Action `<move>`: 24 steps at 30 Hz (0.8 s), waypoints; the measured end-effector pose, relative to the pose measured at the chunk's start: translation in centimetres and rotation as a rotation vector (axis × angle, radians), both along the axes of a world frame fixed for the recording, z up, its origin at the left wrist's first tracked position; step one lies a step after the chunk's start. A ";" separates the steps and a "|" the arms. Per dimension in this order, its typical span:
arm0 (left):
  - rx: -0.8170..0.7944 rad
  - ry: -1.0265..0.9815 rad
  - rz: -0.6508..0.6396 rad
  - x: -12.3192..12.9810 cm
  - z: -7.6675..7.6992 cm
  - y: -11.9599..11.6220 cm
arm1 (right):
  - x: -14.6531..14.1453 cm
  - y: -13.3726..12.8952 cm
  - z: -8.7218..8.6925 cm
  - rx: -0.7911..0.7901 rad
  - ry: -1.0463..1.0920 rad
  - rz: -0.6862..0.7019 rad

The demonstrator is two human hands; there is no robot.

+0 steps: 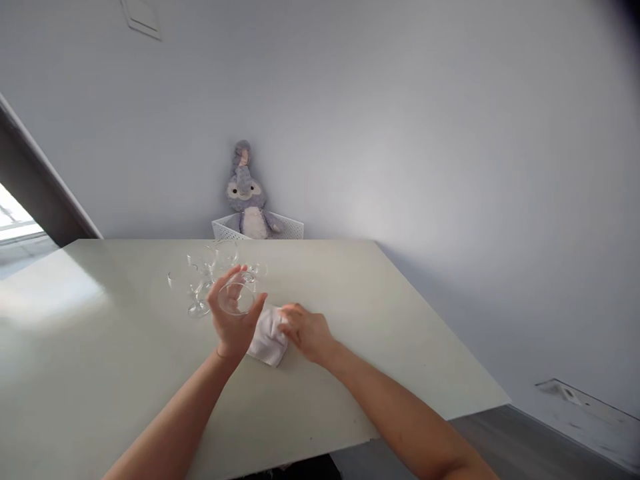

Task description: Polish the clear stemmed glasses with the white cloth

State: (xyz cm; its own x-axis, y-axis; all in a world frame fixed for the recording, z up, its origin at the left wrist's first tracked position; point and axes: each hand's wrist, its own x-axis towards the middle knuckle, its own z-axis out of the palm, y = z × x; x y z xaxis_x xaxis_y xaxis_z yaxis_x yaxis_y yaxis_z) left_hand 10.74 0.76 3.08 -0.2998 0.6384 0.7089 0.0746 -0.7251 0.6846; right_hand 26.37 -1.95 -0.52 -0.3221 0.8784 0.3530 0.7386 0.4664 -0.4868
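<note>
My left hand [234, 320] is curled around the bowl of a clear wine glass [237, 299], its round rim tilted toward me. Pinched between the fingers of my right hand [306, 328] is the edge of a white cloth [268, 339], which hangs or lies just right of the glass; whether it rests on the tabletop I cannot tell. Several clear stemmed glasses [199, 307] stand close together beyond and to the left of my left hand, partly overlapping one another and partly hidden by my fingers.
Both arms reach over a pale table [380, 313]. Behind its far edge, a grey plush toy [245, 193] sits in a white perforated basket [295, 229] against the wall. On the right, the table's side edge slants down toward a grey floor [505, 443].
</note>
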 end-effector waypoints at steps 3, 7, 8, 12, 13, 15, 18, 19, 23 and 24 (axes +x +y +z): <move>-0.065 0.015 -0.075 0.7 -0.6 -0.7 | 0.1 0.2 0.9 0.106 0.007 -0.181; -0.186 0.031 -0.346 2.1 -1.6 -1.9 | -0.2 1.3 1.0 0.128 -0.110 -0.186; -0.212 0.036 -0.408 2.3 -1.8 -2.0 | -0.2 1.7 0.9 0.111 -0.127 -0.175; -0.281 0.090 -0.420 2.3 -2.6 -1.4 | 2.0 4.8 0.3 0.019 -0.087 -0.217; -0.293 0.114 -0.369 2.2 -2.9 -1.0 | 3.2 5.9 0.1 -0.009 -0.067 -0.288; -0.333 0.160 -0.241 1.8 -3.7 -0.2 | 6.2 8.3 -0.1 -0.070 -0.041 -0.488; -0.467 0.178 -0.106 1.1 -5.3 1.0 | 11.0 11.3 -0.5 -0.095 -0.024 -0.666; -0.514 0.173 -0.091 1.0 -5.7 1.3 | 12.4 12.0 -0.7 -0.106 -0.016 -0.712; -0.611 0.124 -0.109 0.6 -6.7 2.2 | 16.0 14.0 -1.4 -0.147 0.020 -0.837; -0.612 0.105 -0.112 0.6 -6.8 2.3 | 16.4 14.4 -1.5 -0.149 0.030 -0.857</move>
State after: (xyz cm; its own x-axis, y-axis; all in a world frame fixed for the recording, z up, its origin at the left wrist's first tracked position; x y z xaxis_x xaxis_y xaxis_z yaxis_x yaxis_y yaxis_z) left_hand 11.38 3.04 -3.75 -0.1563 0.9612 0.2273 0.1101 -0.2117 0.9711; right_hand 42.79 12.44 -2.07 0.4792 0.8516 0.2125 0.7918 -0.3150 -0.5234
